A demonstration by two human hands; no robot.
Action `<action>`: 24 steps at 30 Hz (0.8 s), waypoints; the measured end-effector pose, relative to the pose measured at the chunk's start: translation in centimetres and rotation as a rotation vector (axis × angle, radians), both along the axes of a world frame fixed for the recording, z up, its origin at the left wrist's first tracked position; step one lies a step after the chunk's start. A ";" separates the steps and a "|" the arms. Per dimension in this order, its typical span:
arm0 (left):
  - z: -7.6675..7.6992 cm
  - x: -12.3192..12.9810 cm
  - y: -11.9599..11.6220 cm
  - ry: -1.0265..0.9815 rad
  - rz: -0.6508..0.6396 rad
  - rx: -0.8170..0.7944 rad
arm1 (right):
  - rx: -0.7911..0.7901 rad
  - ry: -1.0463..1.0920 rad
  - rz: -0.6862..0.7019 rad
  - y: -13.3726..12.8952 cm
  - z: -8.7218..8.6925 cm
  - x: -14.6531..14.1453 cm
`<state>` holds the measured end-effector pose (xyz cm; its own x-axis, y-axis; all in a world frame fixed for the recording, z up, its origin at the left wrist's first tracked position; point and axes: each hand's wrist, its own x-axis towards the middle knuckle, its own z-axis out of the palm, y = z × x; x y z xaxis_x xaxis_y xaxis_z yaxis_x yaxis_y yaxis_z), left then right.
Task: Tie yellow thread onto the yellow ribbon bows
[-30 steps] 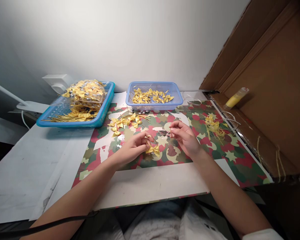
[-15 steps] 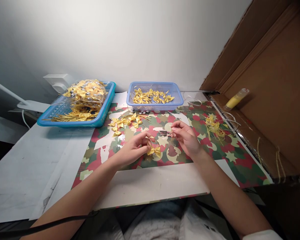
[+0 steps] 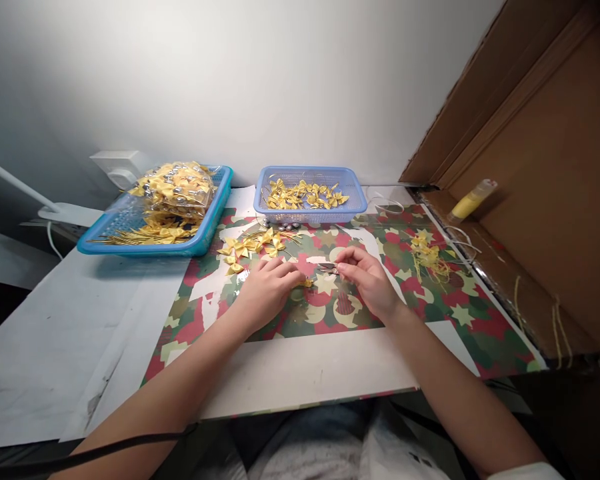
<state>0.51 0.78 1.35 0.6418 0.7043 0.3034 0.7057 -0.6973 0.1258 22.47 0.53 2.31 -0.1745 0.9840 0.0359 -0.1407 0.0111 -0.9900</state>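
My left hand (image 3: pixel 270 293) is closed, palm down, over the patterned sheet. A yellow ribbon bow (image 3: pixel 308 283) pokes out at its fingertips, mostly hidden by the fingers. Across from it, my right hand (image 3: pixel 367 277) has thumb and forefinger pinched together; what lies between them is too small to make out. Small dark-bladed scissors (image 3: pixel 327 267) are right at the right fingertips, and I cannot tell whether they are held or lying there. Beyond the left hand is a loose group of yellow bows (image 3: pixel 250 247) with thin gold stems.
A blue basket (image 3: pixel 93 245) at left holds bagged bows and gold-stemmed ones. A lighter blue basket (image 3: pixel 310 217) with bows stands by the wall, grey beads (image 3: pixel 283 225) before it. Yellow thread scraps (image 3: pixel 430 257) lie right. A cardboard wall (image 3: pixel 540 167) bounds the right side, with a yellow tube (image 3: pixel 474 200).
My left hand has turned palm down and moved slightly away from me, covering most of the bow and its gold loop. My right hand has shifted slightly left.
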 end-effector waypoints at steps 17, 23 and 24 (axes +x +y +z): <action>1.2 1.5 -1.2 -0.389 -0.100 -0.548 | 0.233 -0.246 0.096 -0.6 -1.4 -0.5; 0.8 1.8 -1.3 -0.841 0.079 -0.933 | 0.173 -0.342 0.152 -0.7 -1.1 -1.2; 0.6 1.9 -1.3 -0.903 0.096 -0.964 | 0.165 -0.352 0.183 -0.8 -1.0 -1.4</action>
